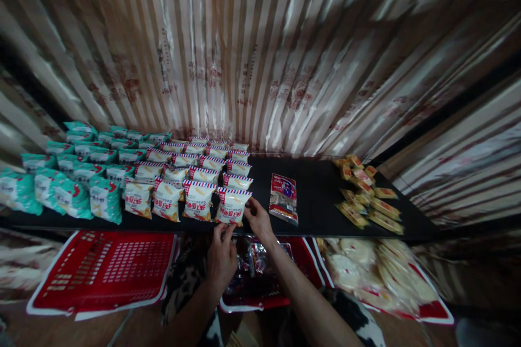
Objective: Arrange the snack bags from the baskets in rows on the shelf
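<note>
A white snack bag [231, 207] with a red-and-blue striped top edge and red lettering stands upright at the right end of the front row. My right hand [259, 221] grips its right side, fingers closed on the edge. Below it, my left hand [222, 256] has thumb and fingers pinched at the bag's bottom edge, by the shelf front. Matching white bags [198, 200] stand in rows to the left and behind. Right of my hands, a flat red packet [283, 198] with a blue figure lies on the black shelf [317, 190].
Teal snack bags [105, 198] fill the shelf's left side. Small yellow packets [354, 207] lie in a loose pile at the right. Below are a red basket [134, 257], another red basket [311, 260] holding dark packets, and bagged pale round items [391, 271]. A striped curtain [244, 54] hangs behind.
</note>
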Available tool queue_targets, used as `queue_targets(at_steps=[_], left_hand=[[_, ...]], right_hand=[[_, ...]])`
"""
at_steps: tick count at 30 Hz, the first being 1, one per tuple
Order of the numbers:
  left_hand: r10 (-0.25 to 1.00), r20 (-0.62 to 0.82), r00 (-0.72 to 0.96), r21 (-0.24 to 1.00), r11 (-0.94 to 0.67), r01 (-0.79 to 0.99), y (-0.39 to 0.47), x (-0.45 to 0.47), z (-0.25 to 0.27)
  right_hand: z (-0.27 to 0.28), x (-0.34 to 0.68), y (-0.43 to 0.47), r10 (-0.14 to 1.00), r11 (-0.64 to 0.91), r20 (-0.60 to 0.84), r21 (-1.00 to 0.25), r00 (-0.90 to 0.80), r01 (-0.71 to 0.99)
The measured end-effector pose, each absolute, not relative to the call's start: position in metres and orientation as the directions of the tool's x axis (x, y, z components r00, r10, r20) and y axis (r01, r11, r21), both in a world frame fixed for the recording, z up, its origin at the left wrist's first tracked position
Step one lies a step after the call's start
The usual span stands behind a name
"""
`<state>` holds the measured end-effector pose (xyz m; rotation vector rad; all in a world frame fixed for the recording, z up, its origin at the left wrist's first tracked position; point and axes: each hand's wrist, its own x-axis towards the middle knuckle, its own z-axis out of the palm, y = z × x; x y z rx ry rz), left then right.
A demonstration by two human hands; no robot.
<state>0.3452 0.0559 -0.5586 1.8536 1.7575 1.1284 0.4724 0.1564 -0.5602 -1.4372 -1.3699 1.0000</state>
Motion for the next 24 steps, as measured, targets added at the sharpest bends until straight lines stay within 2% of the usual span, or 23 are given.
queue_targets(at_steps=[4,17,24], left_hand=[[0.946,0.305,-0.106,0.730,-0.160,0.665,0.056,0.345,-0.559],[0.937,0.305,-0.168,0.756,-0.131,0.642,0.061,0.343,-0.558],[0.931,0.309,-0.192,0.767,-0.125,0.630,0.063,0.344,-0.557]], right_hand=[[-0.560,0.471,0.162,1.000,-0.005,-0.003,-0.955,0.007,0.298],[-0.563,0.456,0.167,0.991,0.056,0.096,-0.931,0.095,0.360],[-0.566,0.454,0.167,0.992,0.084,0.113,-0.924,0.056,0.374]])
